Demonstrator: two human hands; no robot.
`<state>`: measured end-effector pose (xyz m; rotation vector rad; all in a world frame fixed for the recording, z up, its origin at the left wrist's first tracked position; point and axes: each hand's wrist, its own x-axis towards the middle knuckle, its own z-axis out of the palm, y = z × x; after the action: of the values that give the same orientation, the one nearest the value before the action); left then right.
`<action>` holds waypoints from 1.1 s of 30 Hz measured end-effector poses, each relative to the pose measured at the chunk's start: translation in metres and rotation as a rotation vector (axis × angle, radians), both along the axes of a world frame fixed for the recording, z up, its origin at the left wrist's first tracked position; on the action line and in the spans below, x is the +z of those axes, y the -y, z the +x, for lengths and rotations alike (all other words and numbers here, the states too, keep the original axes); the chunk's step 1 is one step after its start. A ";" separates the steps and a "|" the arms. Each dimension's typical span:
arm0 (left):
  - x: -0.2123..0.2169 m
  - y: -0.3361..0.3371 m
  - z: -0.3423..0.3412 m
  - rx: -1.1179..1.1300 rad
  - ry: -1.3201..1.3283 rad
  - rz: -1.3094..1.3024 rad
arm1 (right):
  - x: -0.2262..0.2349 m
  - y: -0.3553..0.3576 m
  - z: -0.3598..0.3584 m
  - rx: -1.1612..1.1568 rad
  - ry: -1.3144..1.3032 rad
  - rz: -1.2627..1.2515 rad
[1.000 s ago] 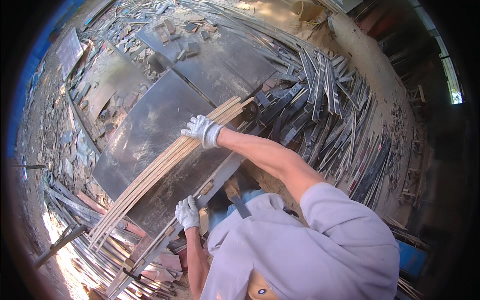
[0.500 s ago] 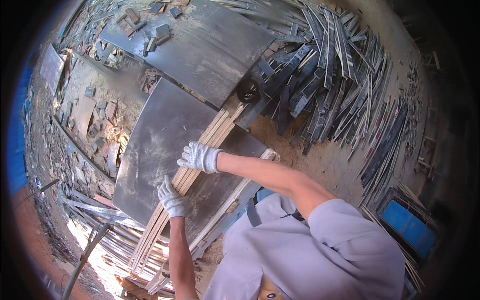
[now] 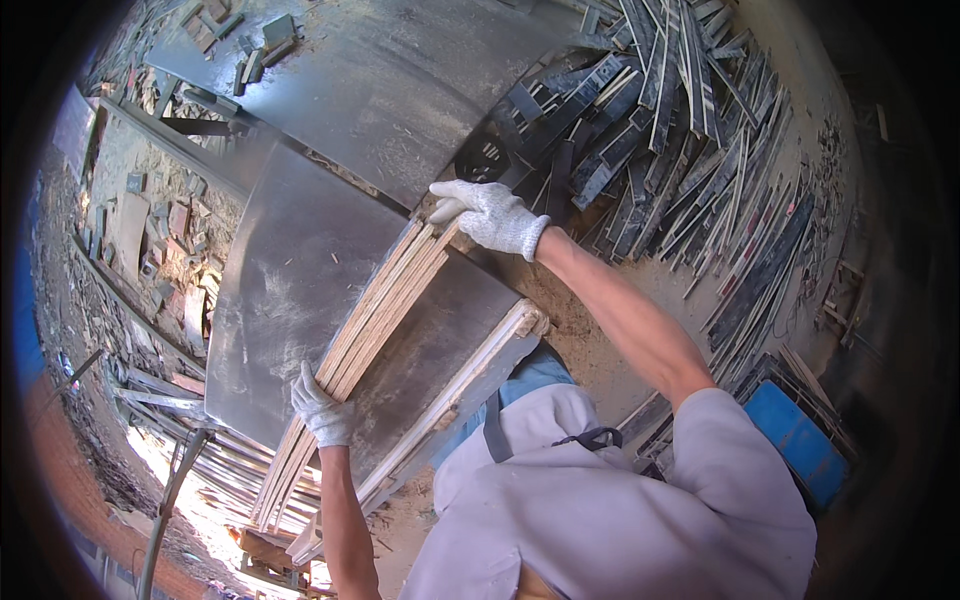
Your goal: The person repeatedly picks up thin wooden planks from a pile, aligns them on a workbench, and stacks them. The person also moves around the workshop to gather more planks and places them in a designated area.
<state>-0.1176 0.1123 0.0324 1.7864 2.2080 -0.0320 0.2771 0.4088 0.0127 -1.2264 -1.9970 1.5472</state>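
A bundle of long, thin plywood strips (image 3: 385, 305) lies slantwise across a dark metal table top (image 3: 275, 290), layered edges showing. My left hand (image 3: 322, 408), in a pale knitted glove, grips the bundle near the table's left front edge. The strips run on past that edge at lower left. At their far upper end my right hand (image 3: 490, 215), gloved alike, is closed over the strip ends; its fingertips are partly hidden.
A second metal table top (image 3: 400, 90) adjoins beyond, with several small wood blocks (image 3: 265, 50) on it. Dark offcut strips (image 3: 640, 130) are heaped at right. More strips (image 3: 225, 470) lie at lower left. A blue container (image 3: 797, 440) stands at lower right.
My right hand has moved from the bundle's middle up to its far end. The left hand has slid slightly down and left. The view has shifted a little.
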 end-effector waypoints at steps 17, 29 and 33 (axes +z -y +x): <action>-0.010 -0.004 0.014 -0.038 0.019 -0.068 | -0.047 0.002 0.018 -0.095 -0.161 0.152; -0.003 -0.005 0.003 0.011 -0.013 -0.103 | 0.006 -0.037 -0.026 0.460 0.330 0.297; -0.005 -0.002 0.002 0.021 -0.021 -0.095 | 0.023 -0.046 -0.031 0.476 0.320 0.001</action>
<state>-0.1156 0.1144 0.0271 1.7190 2.2009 -0.1493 0.2458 0.4547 0.0360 -1.1059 -2.6479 1.6277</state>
